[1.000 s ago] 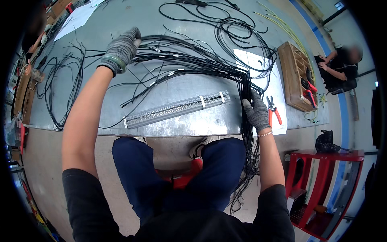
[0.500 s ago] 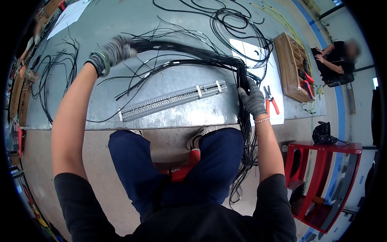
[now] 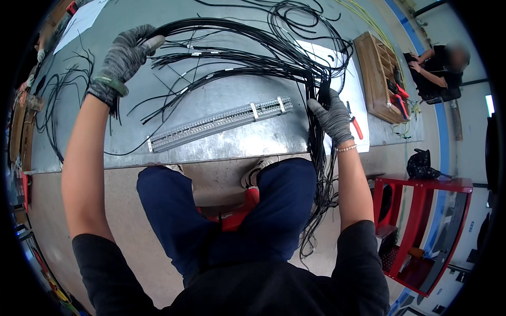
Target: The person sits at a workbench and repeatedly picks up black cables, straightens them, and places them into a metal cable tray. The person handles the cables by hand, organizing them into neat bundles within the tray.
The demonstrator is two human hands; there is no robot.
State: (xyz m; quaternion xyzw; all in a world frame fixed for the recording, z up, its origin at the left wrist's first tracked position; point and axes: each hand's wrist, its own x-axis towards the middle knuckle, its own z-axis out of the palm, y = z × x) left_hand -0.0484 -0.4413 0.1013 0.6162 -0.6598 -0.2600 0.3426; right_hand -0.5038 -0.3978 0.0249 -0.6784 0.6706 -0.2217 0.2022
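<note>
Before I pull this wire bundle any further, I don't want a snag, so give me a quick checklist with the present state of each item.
1. Left hand grips the bundle's far end: ok.
2. Right hand holds the black wire bundle at the table edge: ok.
3. Both hands gloved: ok.
4. Terminal strip lies apart from the bundle: ok.
5. Loose wires cross under the bundle: not ok.
6. Hanging ends below the table free of tangles: cannot tell.

Your grey workbench (image 3: 242,142) carries black wires (image 3: 247,52), a terminal-block rail (image 3: 219,124), white paper (image 3: 350,100), red-handled pliers (image 3: 354,122), and a wooden tray (image 3: 375,79).
</note>
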